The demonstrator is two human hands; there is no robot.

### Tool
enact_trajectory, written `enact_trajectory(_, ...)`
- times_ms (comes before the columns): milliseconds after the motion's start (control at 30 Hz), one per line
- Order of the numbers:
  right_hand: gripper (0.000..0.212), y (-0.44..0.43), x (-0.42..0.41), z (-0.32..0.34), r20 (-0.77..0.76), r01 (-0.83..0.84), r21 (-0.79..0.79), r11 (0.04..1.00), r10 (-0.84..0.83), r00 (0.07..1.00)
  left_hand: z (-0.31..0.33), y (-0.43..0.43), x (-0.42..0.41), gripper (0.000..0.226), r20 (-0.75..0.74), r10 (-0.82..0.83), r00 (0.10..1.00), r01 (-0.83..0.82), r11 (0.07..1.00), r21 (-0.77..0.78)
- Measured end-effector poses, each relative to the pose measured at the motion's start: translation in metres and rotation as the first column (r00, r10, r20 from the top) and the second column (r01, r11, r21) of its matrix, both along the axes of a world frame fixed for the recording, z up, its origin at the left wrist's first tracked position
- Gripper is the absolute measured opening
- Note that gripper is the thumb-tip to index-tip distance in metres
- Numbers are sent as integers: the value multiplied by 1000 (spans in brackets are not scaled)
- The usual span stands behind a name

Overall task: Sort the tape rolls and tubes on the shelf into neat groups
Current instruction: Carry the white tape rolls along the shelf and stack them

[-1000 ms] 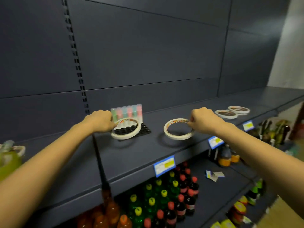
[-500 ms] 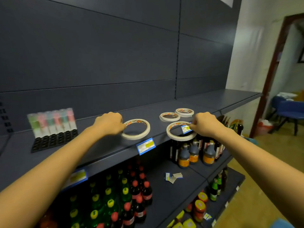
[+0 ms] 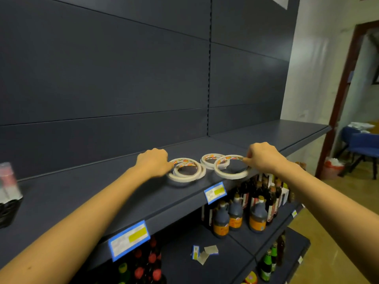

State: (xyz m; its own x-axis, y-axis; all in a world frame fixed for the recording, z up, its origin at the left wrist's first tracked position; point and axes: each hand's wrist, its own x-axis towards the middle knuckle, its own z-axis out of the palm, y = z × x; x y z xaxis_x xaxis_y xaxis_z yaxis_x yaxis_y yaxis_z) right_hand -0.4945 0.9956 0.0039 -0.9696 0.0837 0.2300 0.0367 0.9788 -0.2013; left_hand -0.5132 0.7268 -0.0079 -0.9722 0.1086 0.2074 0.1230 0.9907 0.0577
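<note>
Several white tape rolls lie together on the dark blue shelf [image 3: 82, 193]. My left hand [image 3: 153, 163] grips the left edge of one tape roll [image 3: 185, 178], which sits slightly offset on top of another roll. My right hand [image 3: 264, 158] pinches the right rim of a second tape roll [image 3: 231, 174], which overlaps a fourth roll [image 3: 204, 161] lying behind it. The coloured tubes [image 3: 8, 181] stand in a black rack [image 3: 8, 210] at the far left edge, blurred and partly cut off.
Blue and yellow price tags [image 3: 215, 192] hang on the shelf's front edge. Dark bottles [image 3: 238, 214] and red-capped bottles [image 3: 151, 261] fill the shelves below. A doorway with a blue chair [image 3: 363, 146] is at the right.
Both hands carried their rolls rightward along the shelf to the two rolls lying there. The left roll now sits on one of them and the right roll overlaps the other. The tubes are left behind.
</note>
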Motion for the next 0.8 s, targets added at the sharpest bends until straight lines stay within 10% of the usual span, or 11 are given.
enact_trajectory(600, 37, -4, -143, -15, 201, -259, 166, 951, 225, 954, -17, 12, -46, 45, 2, 194, 981, -194, 981, 14)
enact_trajectory(800, 29, -33, -152, 17, 19, -548, 198, 813, 556, 831, -4, -4, -33, 35, -132, 382, 915, -384, 923, 7)
